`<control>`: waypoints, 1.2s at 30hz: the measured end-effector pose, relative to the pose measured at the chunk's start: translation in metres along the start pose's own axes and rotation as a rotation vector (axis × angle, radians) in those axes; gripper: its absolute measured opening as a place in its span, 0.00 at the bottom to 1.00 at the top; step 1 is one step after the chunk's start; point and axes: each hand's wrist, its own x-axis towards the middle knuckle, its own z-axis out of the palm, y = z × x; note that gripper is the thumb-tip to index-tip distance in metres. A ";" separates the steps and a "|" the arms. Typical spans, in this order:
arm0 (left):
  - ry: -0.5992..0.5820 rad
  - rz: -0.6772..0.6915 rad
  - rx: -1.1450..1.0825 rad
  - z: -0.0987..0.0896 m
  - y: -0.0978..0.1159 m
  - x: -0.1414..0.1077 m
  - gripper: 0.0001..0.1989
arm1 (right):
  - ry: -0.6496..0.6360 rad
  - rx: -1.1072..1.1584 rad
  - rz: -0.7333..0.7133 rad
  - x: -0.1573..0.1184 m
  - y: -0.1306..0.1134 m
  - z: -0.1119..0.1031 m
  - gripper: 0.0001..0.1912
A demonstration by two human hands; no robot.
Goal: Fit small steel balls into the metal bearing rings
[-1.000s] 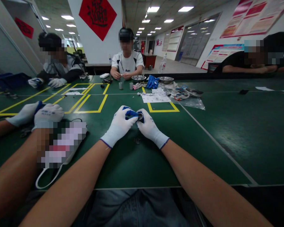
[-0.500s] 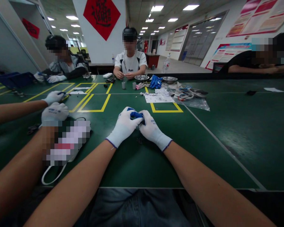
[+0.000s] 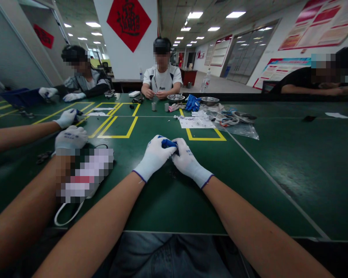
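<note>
In a white glove with blue fingertips, my left hand (image 3: 156, 154) is closed, its thumb and fingers pinched together. My right hand (image 3: 189, 160), gloved alike, is closed against it, fingertips touching those of the left. A small dark thing (image 3: 176, 148) shows between the fingertips of both hands; the gloves cover most of it and its kind cannot be made out. Just below the hands, a few tiny dark pieces (image 3: 173, 175) lie on the green table (image 3: 174, 208).
A co-worker's gloved hands (image 3: 71, 138) work at my left, beside a pale strapped pouch-like thing (image 3: 88, 173). Ahead lie a white paper (image 3: 195, 122) with small bits, a blue glove (image 3: 193, 103), metal bowls (image 3: 176, 98) and a plastic bag (image 3: 246, 131). Other people sit across the table.
The view has shifted slightly, so everything sits a little lower and further right. The gap between my left thumb and fingers looks narrower. Both hands stay together around the small dark thing.
</note>
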 end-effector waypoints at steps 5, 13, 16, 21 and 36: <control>0.091 0.019 0.087 0.000 0.004 -0.003 0.07 | 0.027 0.014 0.002 0.001 0.000 0.000 0.14; -0.015 0.059 -0.075 0.005 0.006 -0.010 0.15 | 0.169 0.113 0.047 0.002 0.004 0.001 0.31; -0.057 0.048 -0.100 0.008 0.001 -0.007 0.14 | 0.162 0.093 -0.008 0.002 0.006 0.003 0.36; -0.020 0.068 -0.175 0.011 -0.008 -0.002 0.12 | 0.127 0.040 -0.037 0.001 0.004 0.002 0.37; 0.127 -0.165 -0.346 0.009 -0.003 -0.003 0.09 | 0.433 0.151 -0.282 -0.005 -0.062 -0.078 0.18</control>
